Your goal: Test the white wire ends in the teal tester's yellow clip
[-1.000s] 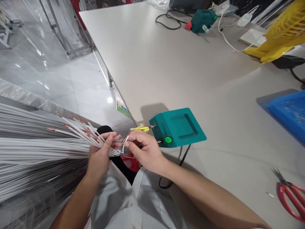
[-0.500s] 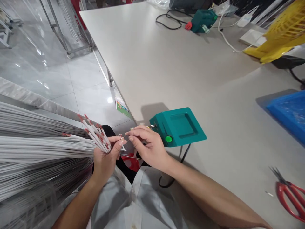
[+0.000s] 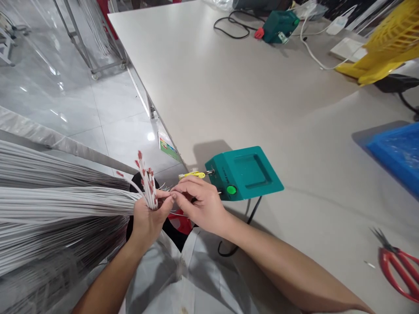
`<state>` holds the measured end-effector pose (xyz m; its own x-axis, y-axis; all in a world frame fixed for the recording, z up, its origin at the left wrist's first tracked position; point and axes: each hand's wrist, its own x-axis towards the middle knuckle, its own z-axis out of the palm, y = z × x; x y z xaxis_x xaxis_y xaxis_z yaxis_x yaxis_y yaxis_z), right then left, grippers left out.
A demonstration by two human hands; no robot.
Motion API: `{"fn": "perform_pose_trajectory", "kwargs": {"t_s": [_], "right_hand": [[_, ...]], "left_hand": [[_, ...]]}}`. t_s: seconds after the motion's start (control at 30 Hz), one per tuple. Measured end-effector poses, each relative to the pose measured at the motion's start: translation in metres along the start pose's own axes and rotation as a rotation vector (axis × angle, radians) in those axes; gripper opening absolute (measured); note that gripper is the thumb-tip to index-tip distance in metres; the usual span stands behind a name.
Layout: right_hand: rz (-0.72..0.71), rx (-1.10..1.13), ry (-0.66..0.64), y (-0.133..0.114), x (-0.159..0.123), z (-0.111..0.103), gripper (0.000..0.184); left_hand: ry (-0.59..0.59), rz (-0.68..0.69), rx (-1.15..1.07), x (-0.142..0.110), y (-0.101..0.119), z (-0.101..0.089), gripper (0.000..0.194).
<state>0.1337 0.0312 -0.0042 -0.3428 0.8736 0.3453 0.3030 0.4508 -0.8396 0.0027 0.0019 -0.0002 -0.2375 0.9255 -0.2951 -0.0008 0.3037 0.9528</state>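
My left hand (image 3: 147,224) is closed around several white cables (image 3: 149,192) whose reddish-brown tips stick up past the thumb. The long grey-white cable bundle (image 3: 65,203) runs off to the left from this hand. My right hand (image 3: 204,203) meets it at the fingertips, thumb and forefinger pinched together. Whatever lies in that pinch is too small to make out; fine wire strands (image 3: 163,187) show just beside it. Just beyond the right hand, a yellow-handled part (image 3: 191,175) joins a metal shaft on a green machine (image 3: 229,170) with a green button.
Red-handled scissors (image 3: 397,266) lie on the table (image 3: 294,131) at right, near a blue tray (image 3: 399,152). Toward the back are a second green machine (image 3: 278,26), cords and a yellow fan (image 3: 389,43). A wheeled metal rack (image 3: 78,43) stands on the floor.
Both hands have come together at the fingertips. The held cable tips have swung more upright and to the right. The yellow-handled part is now more exposed.
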Motion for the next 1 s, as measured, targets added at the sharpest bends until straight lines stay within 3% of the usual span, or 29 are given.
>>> {"fn": "perform_pose_trajectory", "kwargs": {"t_s": [0.27, 0.47, 0.57, 0.7, 0.77, 0.83, 1.0], "right_hand": [[0.007, 0.015, 0.021, 0.002, 0.001, -0.002, 0.015], [0.085, 0.089, 0.025, 0.0, 0.005, -0.01, 0.015], [0.064, 0.102, -0.108, -0.003, 0.007, -0.016, 0.021], [-0.037, 0.03, -0.351, -0.005, 0.013, -0.026, 0.013], [-0.033, 0.06, -0.399, -0.005, 0.015, -0.027, 0.013], [0.01, 0.157, -0.381, -0.004, 0.016, -0.025, 0.012], [0.26, 0.527, -0.179, -0.002, 0.008, -0.006, 0.005]], "left_hand": [[-0.01, -0.047, -0.174, -0.004, -0.019, -0.008, 0.017], [-0.054, -0.033, -0.04, -0.003, -0.014, -0.01, 0.013], [-0.085, 0.016, -0.004, -0.003, -0.011, -0.01, 0.012], [-0.261, 0.093, -0.028, -0.001, -0.01, -0.016, 0.008], [-0.317, 0.103, -0.017, 0.0, -0.012, -0.02, 0.006], [-0.312, 0.069, -0.039, 0.002, -0.017, -0.024, 0.007], [-0.291, -0.069, -0.276, 0.003, -0.025, -0.025, 0.007]]}}
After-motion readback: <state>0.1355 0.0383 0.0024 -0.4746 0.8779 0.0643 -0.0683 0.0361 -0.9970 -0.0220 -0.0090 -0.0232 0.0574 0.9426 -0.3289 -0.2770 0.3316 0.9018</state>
